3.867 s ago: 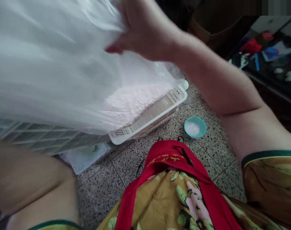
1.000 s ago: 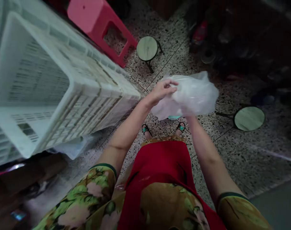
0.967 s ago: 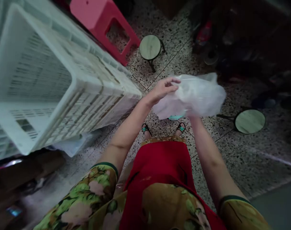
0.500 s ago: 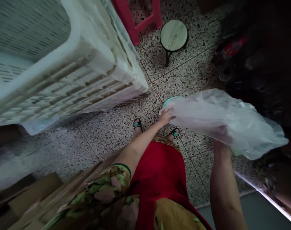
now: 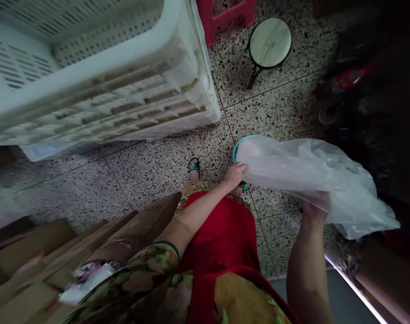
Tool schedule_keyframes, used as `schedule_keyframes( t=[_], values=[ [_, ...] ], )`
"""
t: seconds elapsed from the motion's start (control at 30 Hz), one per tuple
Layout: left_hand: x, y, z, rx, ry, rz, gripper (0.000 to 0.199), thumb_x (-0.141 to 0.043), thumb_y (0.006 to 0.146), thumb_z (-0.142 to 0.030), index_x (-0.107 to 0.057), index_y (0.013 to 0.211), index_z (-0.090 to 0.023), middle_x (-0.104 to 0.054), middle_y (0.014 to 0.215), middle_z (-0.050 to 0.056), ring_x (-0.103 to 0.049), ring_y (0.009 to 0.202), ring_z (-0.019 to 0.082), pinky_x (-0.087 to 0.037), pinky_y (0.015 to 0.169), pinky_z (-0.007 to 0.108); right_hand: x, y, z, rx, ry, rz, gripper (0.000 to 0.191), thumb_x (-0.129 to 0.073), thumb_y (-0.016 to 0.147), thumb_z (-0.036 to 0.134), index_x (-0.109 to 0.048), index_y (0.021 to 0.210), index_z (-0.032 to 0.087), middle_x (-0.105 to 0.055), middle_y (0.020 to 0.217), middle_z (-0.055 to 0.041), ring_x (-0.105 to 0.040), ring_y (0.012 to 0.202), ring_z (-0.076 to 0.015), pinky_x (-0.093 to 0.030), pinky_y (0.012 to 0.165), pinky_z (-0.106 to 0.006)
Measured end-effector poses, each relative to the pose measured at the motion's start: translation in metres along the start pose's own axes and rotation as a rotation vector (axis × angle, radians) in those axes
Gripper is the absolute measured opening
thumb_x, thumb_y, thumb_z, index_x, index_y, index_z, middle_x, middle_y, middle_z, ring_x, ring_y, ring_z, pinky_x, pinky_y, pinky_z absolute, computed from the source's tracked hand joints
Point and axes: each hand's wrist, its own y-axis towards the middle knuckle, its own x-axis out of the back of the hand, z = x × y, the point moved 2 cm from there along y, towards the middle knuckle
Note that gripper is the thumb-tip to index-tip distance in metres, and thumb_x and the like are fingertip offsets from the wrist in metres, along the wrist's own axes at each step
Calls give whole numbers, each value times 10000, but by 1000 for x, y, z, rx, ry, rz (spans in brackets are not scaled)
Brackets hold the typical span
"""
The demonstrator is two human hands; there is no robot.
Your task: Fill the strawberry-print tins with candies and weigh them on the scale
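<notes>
A large translucent plastic bag stretches from the middle of the view to the right, bulging and crumpled towards its far right end. My left hand is closed on the bag's near left edge. My right hand holds the bag from below; its fingers are blurred behind the plastic. At the bag's left end shows the teal rim of a round container, with whitish material or plastic inside that I cannot make out. The bag hides most of this container.
Stacked white plastic crates stand at upper left. A small round stool and a red plastic stool are at the top. Cardboard boxes line the lower left. Dark clutter, including a red packet, lies at right.
My left hand's fingers, spread on the bag before, have closed on its edge. More of the teal rim shows. The view has shifted, moving the crates and stools rightward and up.
</notes>
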Motion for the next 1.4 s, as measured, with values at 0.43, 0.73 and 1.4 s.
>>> schedule_keyframes(
  t=[0.43, 0.73, 1.4],
  values=[
    [-12, -42, -72, -129, 208, 135, 328, -401, 1004, -123, -704, 1131, -131, -697, 1134, 125, -607, 1135, 219, -497, 995, 304, 48, -4, -2, -69, 275, -65, 418, -550, 803, 264, -645, 1186, 127, -694, 1236, -82, -677, 1147, -204, -586, 1016, -408],
    [-45, -34, -115, -316, 185, 194, 317, -423, 1008, -154, -672, 1202, -127, -680, 1162, 107, -585, 1162, 221, -494, 1000, 315, 98, 13, -1, -93, 327, -78, 361, -463, 870, 234, -645, 1163, 129, -699, 1226, -51, -624, 1258, -175, -563, 1030, -375],
    [-76, 54, -203, -473, 163, -18, 304, -402, 1015, -104, -687, 1118, -131, -665, 1105, 123, -594, 1123, 230, -506, 1003, 353, 96, 118, 52, -1407, 3032, -1481, 428, -122, 758, 91, -507, 609, 205, -778, 965, -60, -771, 820, -144, -596, 780, -492]
  ],
)
